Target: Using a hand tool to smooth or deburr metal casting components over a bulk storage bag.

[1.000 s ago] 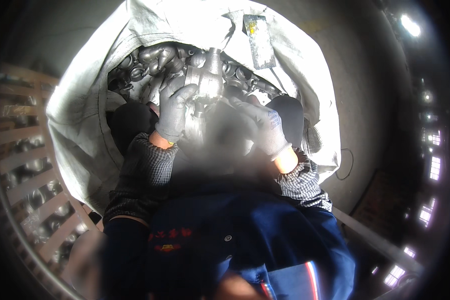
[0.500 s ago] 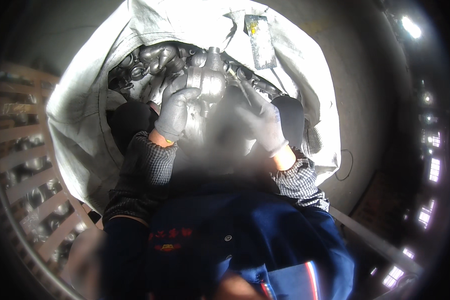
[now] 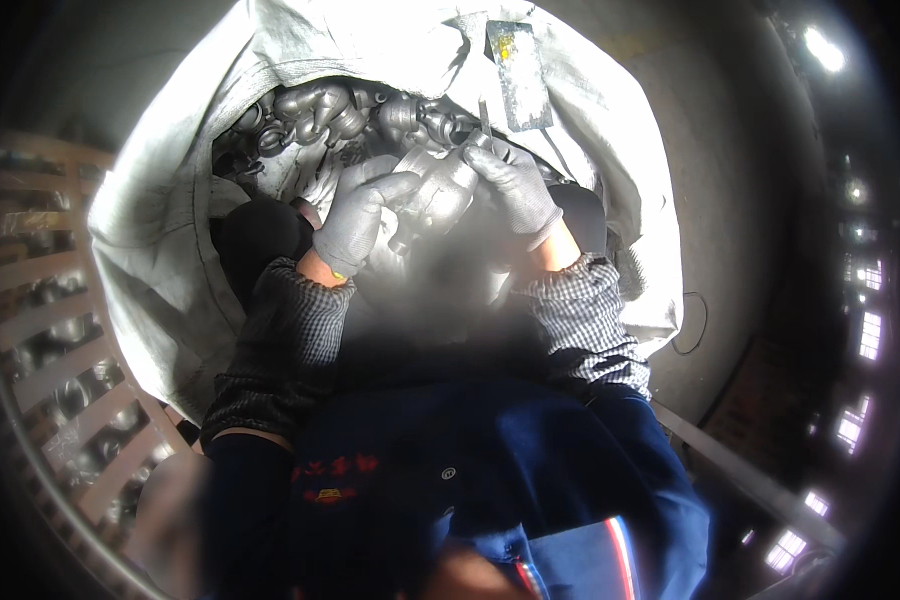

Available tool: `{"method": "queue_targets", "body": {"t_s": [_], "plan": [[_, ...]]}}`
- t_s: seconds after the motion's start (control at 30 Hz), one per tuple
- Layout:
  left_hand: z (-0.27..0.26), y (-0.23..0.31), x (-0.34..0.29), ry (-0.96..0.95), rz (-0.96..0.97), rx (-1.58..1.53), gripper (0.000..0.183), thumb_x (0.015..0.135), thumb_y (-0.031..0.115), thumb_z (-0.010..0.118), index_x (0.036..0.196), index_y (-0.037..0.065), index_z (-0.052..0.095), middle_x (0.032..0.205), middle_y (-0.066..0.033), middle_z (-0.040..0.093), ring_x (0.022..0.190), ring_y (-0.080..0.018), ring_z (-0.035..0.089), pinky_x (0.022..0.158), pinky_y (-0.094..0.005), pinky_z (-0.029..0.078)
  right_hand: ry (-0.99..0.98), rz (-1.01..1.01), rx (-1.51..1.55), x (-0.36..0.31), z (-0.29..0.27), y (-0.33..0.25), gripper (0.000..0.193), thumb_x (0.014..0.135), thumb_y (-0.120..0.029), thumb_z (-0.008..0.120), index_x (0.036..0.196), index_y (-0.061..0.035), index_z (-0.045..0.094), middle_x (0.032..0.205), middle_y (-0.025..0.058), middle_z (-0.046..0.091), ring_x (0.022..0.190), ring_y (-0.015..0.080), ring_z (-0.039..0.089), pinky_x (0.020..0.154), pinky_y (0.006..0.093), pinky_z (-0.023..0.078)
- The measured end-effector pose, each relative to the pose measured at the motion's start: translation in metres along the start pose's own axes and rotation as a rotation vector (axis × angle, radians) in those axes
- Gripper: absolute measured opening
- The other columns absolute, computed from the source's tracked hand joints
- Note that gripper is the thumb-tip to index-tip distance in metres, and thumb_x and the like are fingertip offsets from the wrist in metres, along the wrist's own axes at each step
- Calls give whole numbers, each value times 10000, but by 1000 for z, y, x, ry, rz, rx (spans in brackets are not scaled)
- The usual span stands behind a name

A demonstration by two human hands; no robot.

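Note:
My left hand (image 3: 358,212), in a grey knit glove, is closed round the side of a grey metal pipe fitting (image 3: 438,200) with a rounded body. The fitting is tilted, its upper end toward the right. My right hand (image 3: 516,190), gloved alike, is closed at that upper end. From its fingers a thin dark tool (image 3: 484,116) sticks up; its exact kind cannot be made out. A blur below the fitting hides part of it.
Around my hands opens a large white woven sack (image 3: 160,220) with more metal fittings (image 3: 315,108) in it. A worn flat metal plate (image 3: 520,80) lies on its far rim. To the left stands a slatted crate (image 3: 55,270) holding shiny parts.
The fitting has turned from upright to a tilt, its top end now toward the right. My right hand has moved up and inward to that end, with the thin tool now pointing up.

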State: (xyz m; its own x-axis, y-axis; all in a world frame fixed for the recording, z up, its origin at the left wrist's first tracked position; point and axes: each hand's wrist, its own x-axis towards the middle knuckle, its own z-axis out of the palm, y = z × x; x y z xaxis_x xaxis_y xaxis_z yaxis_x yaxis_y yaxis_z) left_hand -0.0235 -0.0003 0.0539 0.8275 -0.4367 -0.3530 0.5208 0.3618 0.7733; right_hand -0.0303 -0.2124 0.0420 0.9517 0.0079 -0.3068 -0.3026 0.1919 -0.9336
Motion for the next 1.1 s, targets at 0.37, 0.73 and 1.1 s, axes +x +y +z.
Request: {"method": "queue_targets", "body": {"t_s": [0.37, 0.73, 1.1], "plan": [[2, -10, 25, 431, -35, 36, 499, 913, 313, 571, 1328, 75, 428, 1226, -113, 534, 1112, -215, 516, 847, -403, 473, 267, 10, 262, 8, 1, 2, 137, 890, -182, 578, 903, -49, 606, 600, -32, 451, 488, 54, 388, 437, 184, 317], [25, -31, 40, 312, 235, -208, 705, 892, 75, 607, 1422, -52, 160, 1232, -163, 490, 1109, -210, 526, 947, -337, 460, 270, -28, 260, 12, 6, 25, 88, 851, -145, 680, 840, -65, 646, 592, -44, 545, 471, 21, 434, 430, 173, 324], [1, -36, 54, 286, 343, 100, 785, 818, 118, 694, 1405, -78, 210, 1335, -173, 393, 1176, -227, 460, 970, -330, 427, 165, 1, 236, 4, 7, 14, 129, 836, -117, 688, 925, -36, 644, 644, -7, 563, 458, 56, 451, 407, 186, 341]]}}
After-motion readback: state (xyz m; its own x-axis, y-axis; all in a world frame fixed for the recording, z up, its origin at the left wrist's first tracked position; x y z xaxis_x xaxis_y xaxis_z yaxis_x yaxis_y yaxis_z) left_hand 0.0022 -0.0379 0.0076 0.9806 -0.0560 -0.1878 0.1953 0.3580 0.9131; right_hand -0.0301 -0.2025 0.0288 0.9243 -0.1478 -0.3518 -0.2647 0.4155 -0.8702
